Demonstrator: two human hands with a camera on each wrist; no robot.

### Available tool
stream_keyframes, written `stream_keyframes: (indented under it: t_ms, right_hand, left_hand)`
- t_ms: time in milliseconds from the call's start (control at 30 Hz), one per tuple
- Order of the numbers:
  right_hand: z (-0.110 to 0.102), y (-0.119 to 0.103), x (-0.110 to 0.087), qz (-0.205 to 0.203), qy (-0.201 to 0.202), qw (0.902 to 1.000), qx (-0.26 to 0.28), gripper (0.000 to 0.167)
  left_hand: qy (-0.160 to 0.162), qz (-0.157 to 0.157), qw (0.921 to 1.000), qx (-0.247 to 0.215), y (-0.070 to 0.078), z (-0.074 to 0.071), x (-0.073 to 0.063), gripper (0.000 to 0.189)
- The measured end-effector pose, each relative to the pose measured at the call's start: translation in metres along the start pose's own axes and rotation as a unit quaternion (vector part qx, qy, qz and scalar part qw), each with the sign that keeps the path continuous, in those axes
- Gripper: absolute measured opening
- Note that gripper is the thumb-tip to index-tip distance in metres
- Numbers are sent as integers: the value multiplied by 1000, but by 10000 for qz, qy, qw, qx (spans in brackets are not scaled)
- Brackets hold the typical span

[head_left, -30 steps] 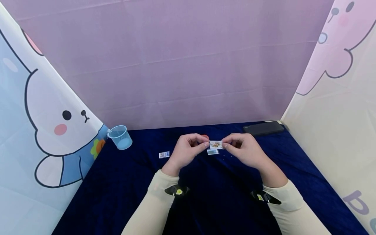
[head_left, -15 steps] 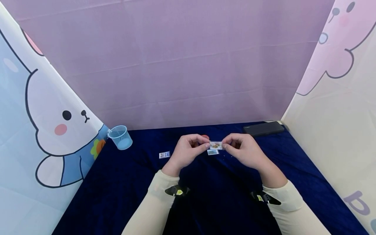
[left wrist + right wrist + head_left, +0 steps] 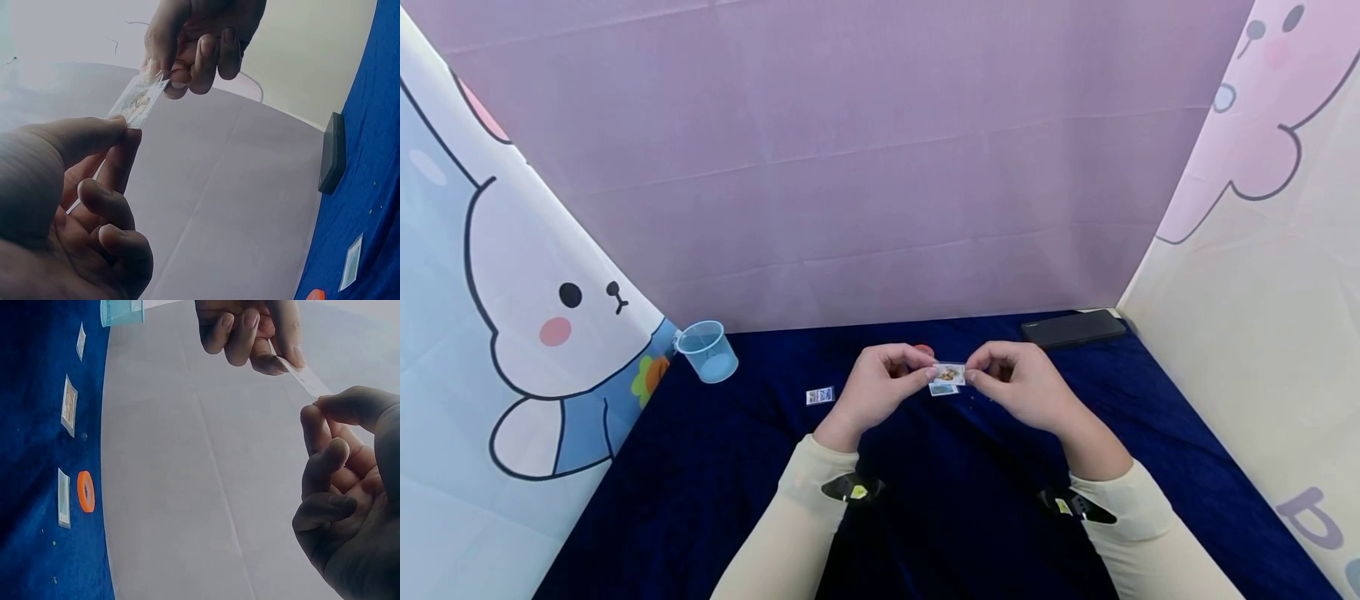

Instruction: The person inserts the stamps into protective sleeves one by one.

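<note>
Between both hands a small picture card in a clear plastic sleeve (image 3: pixel 950 375) is held up above the dark blue cloth. My left hand (image 3: pixel 880 383) pinches its left end between thumb and forefinger, and my right hand (image 3: pixel 1033 387) pinches the right end the same way. The left wrist view shows the sleeve (image 3: pixel 139 103) tilted, its clear margin catching light. Another sleeved card (image 3: pixel 944 389) lies on the cloth just beneath it, partly overlapped. A further sleeved card (image 3: pixel 820 396) lies left of my left hand.
A light blue clear cup (image 3: pixel 709 354) stands at the back left. At the back right lies a flat black box (image 3: pixel 1072 327). An orange ring (image 3: pixel 86 492) sits beside a sleeved card (image 3: pixel 64 499). Another card (image 3: pixel 69 407) and tiny specks are on the cloth.
The held card has shifted slightly down and left, covering more of the card beneath it. Both hands keep their pinch and have barely moved.
</note>
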State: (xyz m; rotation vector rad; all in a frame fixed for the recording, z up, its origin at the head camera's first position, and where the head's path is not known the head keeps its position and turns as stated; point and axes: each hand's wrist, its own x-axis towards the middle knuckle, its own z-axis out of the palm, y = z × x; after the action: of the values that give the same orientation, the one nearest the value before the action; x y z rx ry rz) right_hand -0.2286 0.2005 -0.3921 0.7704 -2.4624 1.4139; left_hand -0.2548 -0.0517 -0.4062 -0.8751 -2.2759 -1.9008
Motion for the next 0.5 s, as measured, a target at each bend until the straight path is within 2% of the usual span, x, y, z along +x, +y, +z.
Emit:
stream_keyframes:
  t_ms: [500]
  right_hand:
    - [0,2,0,23,50,10000,-7,4]
  left_hand:
    - [143,-118,9998,29,3,2,-1,10]
